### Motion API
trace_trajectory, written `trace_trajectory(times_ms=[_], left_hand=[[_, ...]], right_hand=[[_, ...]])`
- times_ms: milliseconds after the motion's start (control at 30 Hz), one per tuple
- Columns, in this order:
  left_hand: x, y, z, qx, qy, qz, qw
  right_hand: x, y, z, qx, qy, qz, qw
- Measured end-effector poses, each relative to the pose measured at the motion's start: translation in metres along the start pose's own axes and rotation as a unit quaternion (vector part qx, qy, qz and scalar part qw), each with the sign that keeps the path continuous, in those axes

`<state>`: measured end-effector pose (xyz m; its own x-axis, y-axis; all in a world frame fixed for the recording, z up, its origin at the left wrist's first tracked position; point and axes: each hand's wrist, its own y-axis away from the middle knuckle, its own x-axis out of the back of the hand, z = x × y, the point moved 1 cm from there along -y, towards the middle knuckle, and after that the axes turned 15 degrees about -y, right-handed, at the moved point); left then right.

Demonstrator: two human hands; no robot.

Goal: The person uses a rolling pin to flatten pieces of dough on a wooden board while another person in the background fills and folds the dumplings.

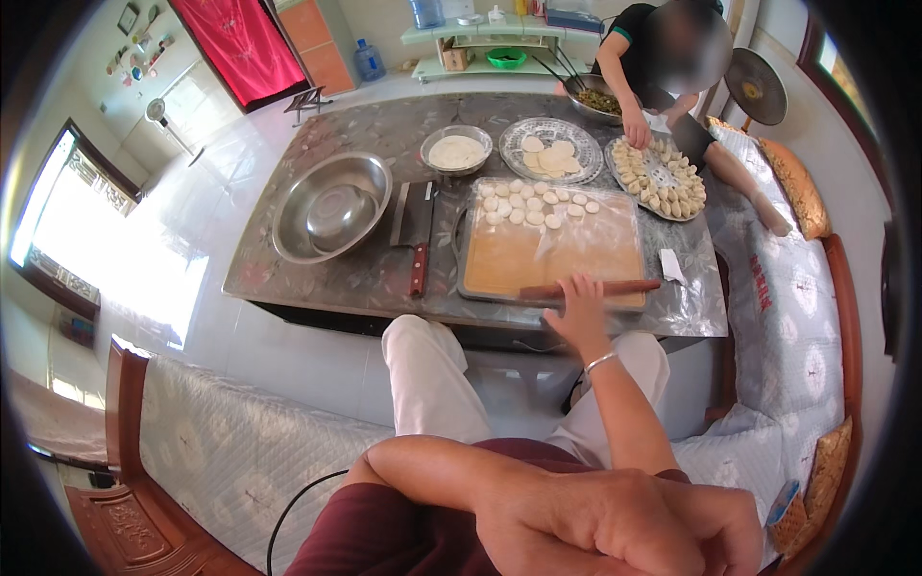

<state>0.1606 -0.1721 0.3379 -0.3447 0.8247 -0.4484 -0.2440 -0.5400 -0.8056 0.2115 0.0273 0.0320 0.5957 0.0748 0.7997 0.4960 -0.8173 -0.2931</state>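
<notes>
My right hand (pixel 582 306), with a bracelet at the wrist, lies over a wooden rolling pin (pixel 625 289), fingers spread across it. The pin rests along the near edge of a wooden cutting board (pixel 569 255). Small flattened dough rounds (pixel 534 204) sit at the board's far side on light flour. My left arm crosses my chest; my left hand (pixel 612 518) is bent close to the camera, its fingertips hidden. Beyond the board, a patterned metal tray (pixel 589 157) holds thin dough wrappers (pixel 553 157). To its right, shaped dumplings (pixel 673 199) ring another tray (pixel 614 171).
Left of the board lie a cleaver (pixel 414 230), a large steel basin (pixel 284 223) and a bowl of flour (pixel 457 151). A co-worker's hand (pixel 636 128) reaches to the dumpling tray, near a bowl of green filling (pixel 599 101). White paper (pixel 672 266) lies right of the board.
</notes>
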Motion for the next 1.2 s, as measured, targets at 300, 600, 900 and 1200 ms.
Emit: trace_trajectory(times_ms=[300,600,900,1200], left_hand=[[0.034,-0.005,0.020,0.108,-0.055,-0.045,0.992],[0.149,0.058,0.025,0.265,-0.440,0.281,0.810],[0.275,0.168,0.033,0.370,-0.676,0.380,0.511],[0.338,0.206,0.030,0.318,-0.874,0.268,0.252]], right_hand=[[0.005,0.001,-0.002,0.006,0.000,0.021,1.000],[0.001,-0.005,0.001,0.010,-0.015,0.048,0.999],[-0.003,-0.012,0.020,0.014,-0.041,0.107,0.993],[0.003,-0.025,0.039,-0.015,-0.030,0.136,0.990]])
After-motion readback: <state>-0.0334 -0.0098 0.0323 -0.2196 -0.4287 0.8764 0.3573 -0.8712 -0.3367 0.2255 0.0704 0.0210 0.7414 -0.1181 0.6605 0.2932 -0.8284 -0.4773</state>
